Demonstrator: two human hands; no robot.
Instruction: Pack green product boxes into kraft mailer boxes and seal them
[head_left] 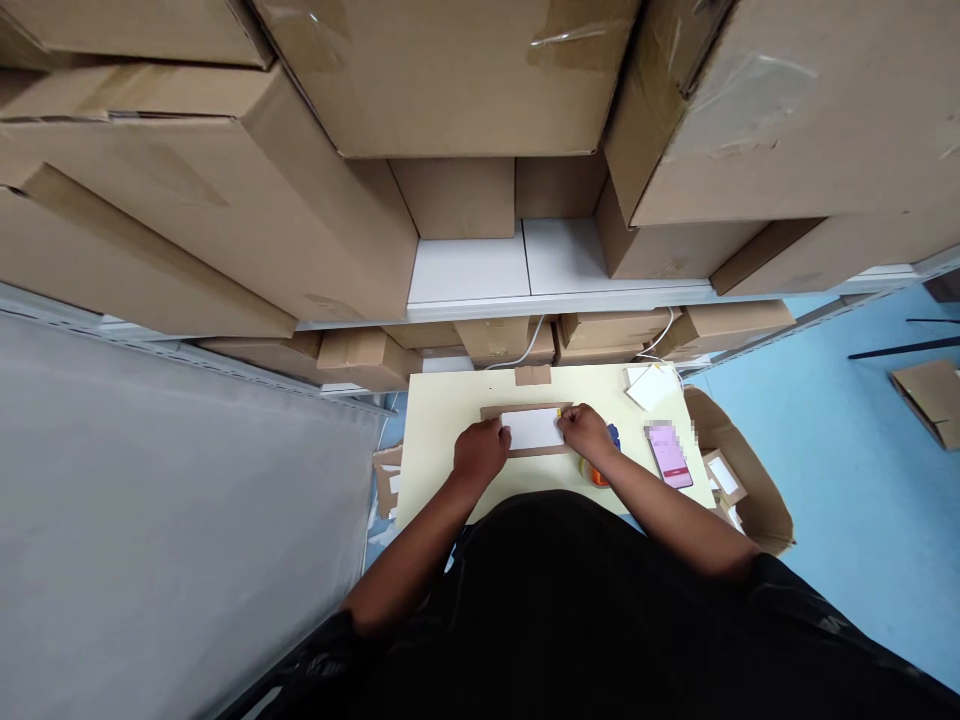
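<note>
A flat white rectangular piece with a small yellow mark at its right corner lies over a brown cardboard piece on the pale table. My left hand has its fingers closed at the white piece's left end. At the right end, by the yellow mark, my right hand pinches the edge. Whether the white piece is a label, a card or a slim box, I cannot tell. Under my right wrist sits a blue and orange object, partly hidden by the forearm.
On the pale table, a phone and a stack of white papers lie to the right. Beside it, a big open carton holds small packages. Shelves of cardboard boxes overhang the far side; a grey wall stands left.
</note>
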